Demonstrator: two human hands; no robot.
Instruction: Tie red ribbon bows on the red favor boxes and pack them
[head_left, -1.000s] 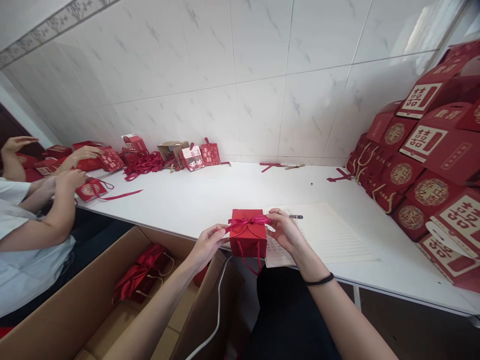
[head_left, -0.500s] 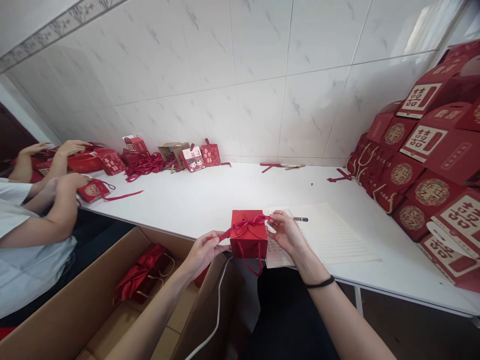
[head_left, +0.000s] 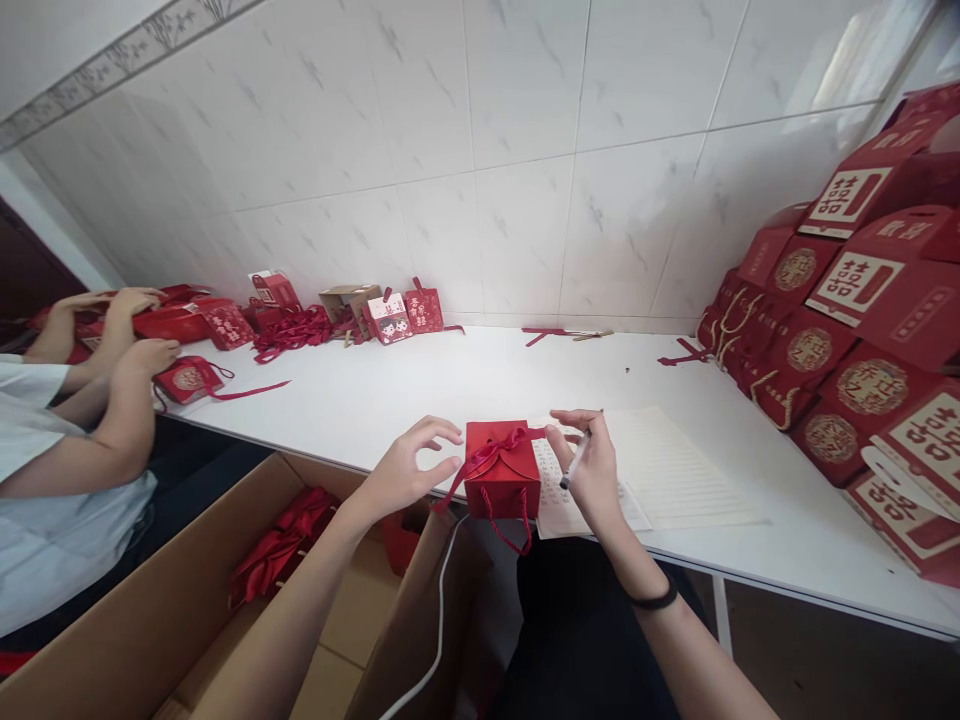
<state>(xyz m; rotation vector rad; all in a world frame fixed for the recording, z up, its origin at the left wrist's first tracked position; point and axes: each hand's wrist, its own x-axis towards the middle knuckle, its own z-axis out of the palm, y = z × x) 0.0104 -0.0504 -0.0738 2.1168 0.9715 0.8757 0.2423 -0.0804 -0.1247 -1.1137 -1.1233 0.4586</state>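
A small red gift box (head_left: 502, 490) stands at the table's front edge, with a red ribbon bow (head_left: 501, 450) on its lid and a twisted red cord hanging down its front. My left hand (head_left: 409, 465) is beside the box's left side, fingers spread and curved, holding nothing. One ribbon tail hangs below its fingertips. On the right, my right hand (head_left: 589, 470) holds a pen (head_left: 576, 462), which slants across the fingers with its dark end pointing down. The thumb of that hand is close to the other ribbon tail; whether they touch I cannot tell.
Written sheets of paper (head_left: 675, 480) lie under my right hand. Red boxes (head_left: 862, 390) are stacked at the right. An open carton (head_left: 360, 630) stands below on the left. Red ribbons (head_left: 296, 335) lie along the wall. At far left a co-worker's hands (head_left: 146, 355) handle red boxes.
My left hand has let go of the ribbon tail, which now hangs down. My right hand has released its ribbon end and taken up the pen from the paper.
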